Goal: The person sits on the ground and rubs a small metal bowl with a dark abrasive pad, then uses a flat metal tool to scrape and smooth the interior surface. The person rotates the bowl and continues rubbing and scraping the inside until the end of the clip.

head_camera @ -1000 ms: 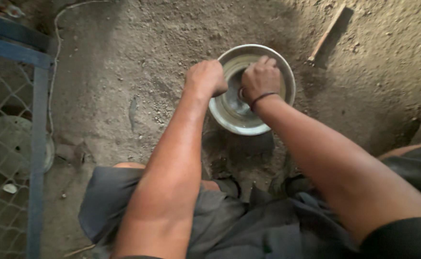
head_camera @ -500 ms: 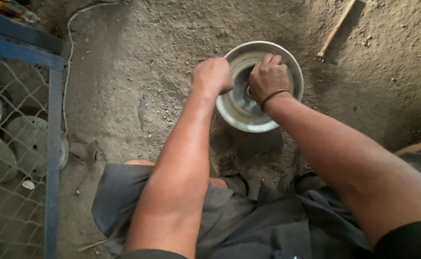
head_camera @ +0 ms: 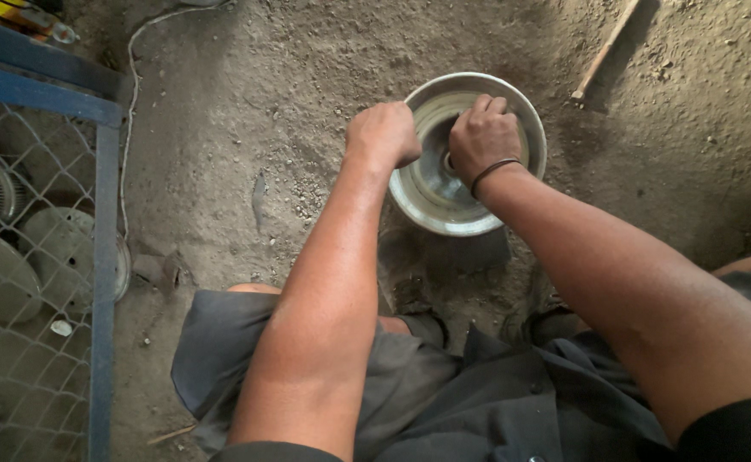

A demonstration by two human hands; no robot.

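Observation:
A round grey metal dish-shaped part (head_camera: 431,201) lies on the dirt floor in front of my knees. My left hand (head_camera: 384,135) is closed over its left rim. My right hand (head_camera: 482,137), with a dark band on the wrist, is curled down inside the dish near its centre hub, fingers bent; whatever is under the fingers is hidden. Both forearms reach forward from my lap, which is covered in dark grey cloth.
A blue metal frame with wire mesh (head_camera: 101,257) stands at the left, with round metal discs (head_camera: 59,252) behind it. A white cord (head_camera: 131,94) runs along the dirt beside it. A wooden stick (head_camera: 602,51) lies at the upper right.
The view has shifted slightly, so the dish sits a little further right and lower in the picture. Both hands stay on the dish in nearly the same grip.

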